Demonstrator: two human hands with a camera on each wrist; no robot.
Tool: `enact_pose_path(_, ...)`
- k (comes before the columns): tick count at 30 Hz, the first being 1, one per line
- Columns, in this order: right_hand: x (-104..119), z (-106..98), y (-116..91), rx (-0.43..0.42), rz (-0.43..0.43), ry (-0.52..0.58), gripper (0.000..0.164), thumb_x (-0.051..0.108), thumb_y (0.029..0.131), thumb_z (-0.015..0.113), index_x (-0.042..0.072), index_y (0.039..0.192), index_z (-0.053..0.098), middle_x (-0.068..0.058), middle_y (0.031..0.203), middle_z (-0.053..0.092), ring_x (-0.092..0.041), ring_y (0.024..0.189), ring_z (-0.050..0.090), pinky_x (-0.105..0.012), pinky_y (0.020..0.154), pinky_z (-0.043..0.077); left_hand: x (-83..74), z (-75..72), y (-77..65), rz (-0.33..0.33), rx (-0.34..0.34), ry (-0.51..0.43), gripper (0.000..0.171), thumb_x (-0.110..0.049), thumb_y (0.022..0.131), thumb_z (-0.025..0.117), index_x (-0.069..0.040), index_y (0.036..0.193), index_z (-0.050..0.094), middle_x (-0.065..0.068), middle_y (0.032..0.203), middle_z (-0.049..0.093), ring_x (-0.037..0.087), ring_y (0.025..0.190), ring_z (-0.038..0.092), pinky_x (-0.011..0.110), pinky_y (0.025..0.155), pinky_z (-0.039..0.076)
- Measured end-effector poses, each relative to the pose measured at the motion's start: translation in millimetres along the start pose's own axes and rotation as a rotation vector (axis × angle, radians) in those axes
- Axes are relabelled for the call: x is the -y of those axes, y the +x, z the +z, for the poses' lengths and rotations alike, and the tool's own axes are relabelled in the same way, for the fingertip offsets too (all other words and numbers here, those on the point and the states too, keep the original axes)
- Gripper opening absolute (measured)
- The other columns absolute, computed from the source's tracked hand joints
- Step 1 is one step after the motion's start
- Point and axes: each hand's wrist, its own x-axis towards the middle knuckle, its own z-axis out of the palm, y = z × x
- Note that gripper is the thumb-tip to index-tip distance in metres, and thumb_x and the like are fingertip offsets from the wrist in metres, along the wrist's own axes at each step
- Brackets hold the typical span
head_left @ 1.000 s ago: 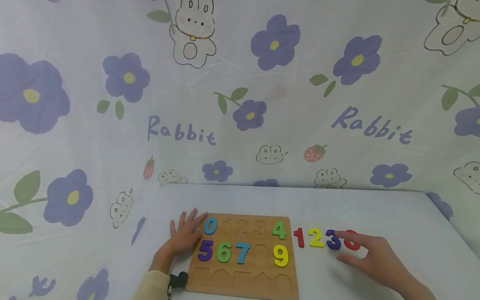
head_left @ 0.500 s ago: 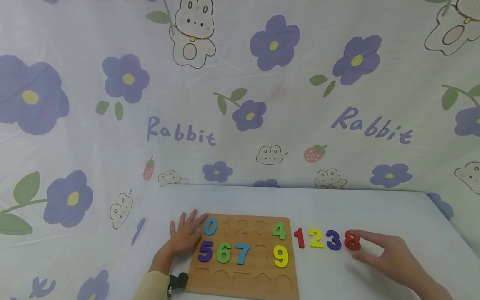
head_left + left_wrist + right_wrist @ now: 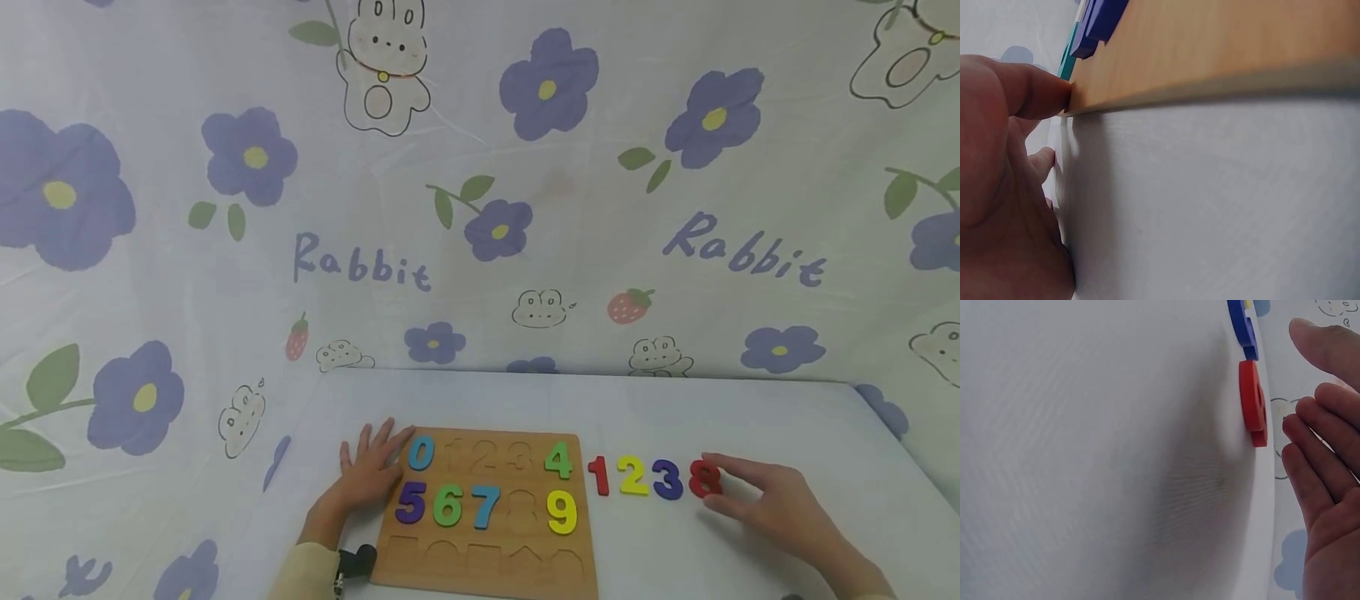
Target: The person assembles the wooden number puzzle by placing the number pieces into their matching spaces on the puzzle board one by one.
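My left hand (image 3: 369, 475) rests on the table with fingers spread. Its thumb (image 3: 1044, 94) and index finger touch the left edge of a wooden number board (image 3: 480, 577). To the right of the board, a red number 8 (image 3: 700, 482) lies flat at the end of a row of loose numbers. My right hand (image 3: 783, 504) hovers around the 8, thumb and index finger apart on either side of it. In the right wrist view a gap shows between those relaxed fingers and the red 8 (image 3: 1251, 400).
Left of the 8 lie a red 1 (image 3: 598, 476), a yellow 2 (image 3: 632, 477) and a purple 3 (image 3: 667, 481). Several coloured numbers, such as a yellow 9 (image 3: 562, 512), sit in the board. Behind the white table (image 3: 600, 404) hangs a patterned cloth (image 3: 585, 250).
My right hand has shifted right, from over the purple 3 to the red 8, and its fingers have spread a little wider. The left hand and the numbers have stayed put.
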Motion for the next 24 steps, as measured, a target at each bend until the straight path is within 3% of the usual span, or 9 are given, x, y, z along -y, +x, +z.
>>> enact_pose_path(15, -9.4, 8.7, 9.2, 0.024, 0.006, 0.004, 0.067, 0.028, 0.085, 0.094, 0.004, 0.143, 0.071, -0.025, 0.140, 0.073, -0.055, 0.135, 0.063, -0.073, 0.106, 0.052, -7.7, -5.1, -3.9, 0.005, -0.011, -0.060, 0.069, -0.012, 0.096, 0.052, -0.020, 0.165, 0.051, 0.028, 0.179, 0.023, 0.061, 0.165, -0.003, 0.083, 0.122, -0.018)
enact_pose_path(24, -11.8, 8.8, 13.2, 0.041, 0.047, 0.017, 0.061, 0.020, 0.086, 0.093, 0.005, 0.142, 0.072, -0.024, 0.140, 0.074, -0.055, 0.136, 0.062, -0.073, 0.106, 0.052, -4.4, -3.1, -0.9, -0.034, 0.027, -0.015, 0.070, -0.014, 0.100, 0.051, -0.022, 0.169, 0.045, 0.020, 0.183, 0.017, 0.055, 0.168, -0.006, 0.079, 0.124, -0.018)
